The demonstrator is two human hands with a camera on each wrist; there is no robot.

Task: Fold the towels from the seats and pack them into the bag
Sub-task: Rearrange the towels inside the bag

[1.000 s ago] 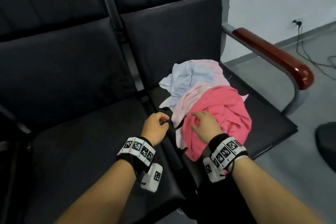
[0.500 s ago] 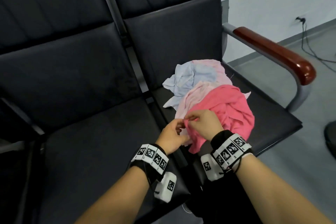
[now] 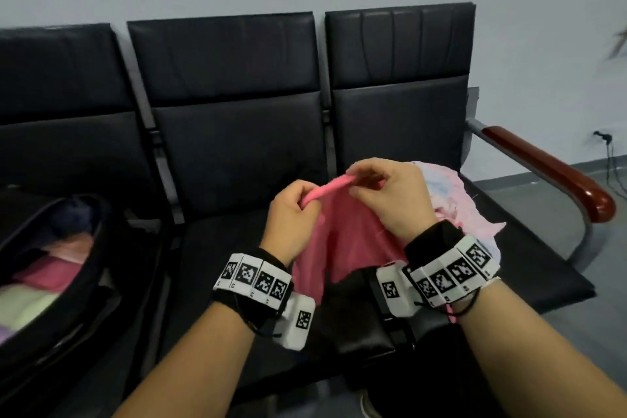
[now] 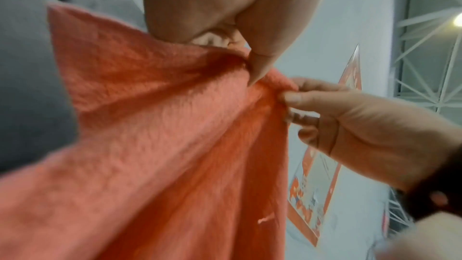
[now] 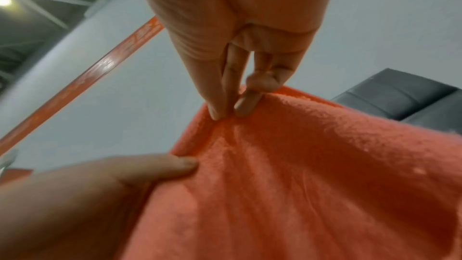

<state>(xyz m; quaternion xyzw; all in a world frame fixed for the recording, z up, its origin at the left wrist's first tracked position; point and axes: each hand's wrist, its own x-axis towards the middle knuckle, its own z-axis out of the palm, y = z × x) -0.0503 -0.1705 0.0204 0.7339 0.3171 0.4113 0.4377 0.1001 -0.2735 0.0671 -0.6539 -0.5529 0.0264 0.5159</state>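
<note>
Head view shows your left hand and your right hand raised together at the centre of the frame, both pinching the top edge of the bright pink towel. From the left wrist view your thumb and curled fingers clamp a fold of that edge, with the right hand's fingertips nipping the cloth just beside them. From the right wrist view your right thumb and forefinger close on the hem while the left thumb presses the cloth at lower left. So both hands are grasping the towel, close together along one edge. The rest of it hangs down between your wrists, clear of the middle seat as far as the frame lets you judge.

Moving outward, a small heap of pale pink and light blue towels lies on the right-hand seat, partly hidden behind your right wrist. At the left edge of the frame the black bag lies open on the left seat, with folded cloth already inside it: pink, pale green and a strip of lilac.

Judging from that, you are partway through. Several towels look packed, this pink one is only lifted and not yet folded, and at least two more wait in the heap. You likely need to slide your hands apart to find the corners before the first fold.
</note>
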